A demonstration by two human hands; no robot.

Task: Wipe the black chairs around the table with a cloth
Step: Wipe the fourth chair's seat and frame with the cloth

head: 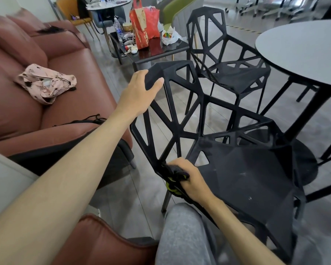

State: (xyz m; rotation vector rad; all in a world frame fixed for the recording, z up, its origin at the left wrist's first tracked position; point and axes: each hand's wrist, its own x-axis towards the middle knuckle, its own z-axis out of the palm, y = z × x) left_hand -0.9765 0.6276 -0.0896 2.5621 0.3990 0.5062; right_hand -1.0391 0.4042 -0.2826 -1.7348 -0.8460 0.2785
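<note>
A black lattice chair [243, 175] stands right in front of me, its back towards the left. My left hand [139, 90] grips the top edge of its backrest. Low down, my right hand [189, 178] is closed on a dark cloth with yellow-green patches [173, 183], pressed against the bottom of the backrest where it meets the seat. A second black lattice chair [227, 60] stands behind it, beside the round grey table [302, 52].
A reddish-brown leather sofa [52, 104] runs along the left with a pink patterned cloth bundle [46, 83] on it. A low black table [157, 51] carries a red bag [143, 25], a bottle and clutter. My grey-trousered knee [182, 234] is at the bottom.
</note>
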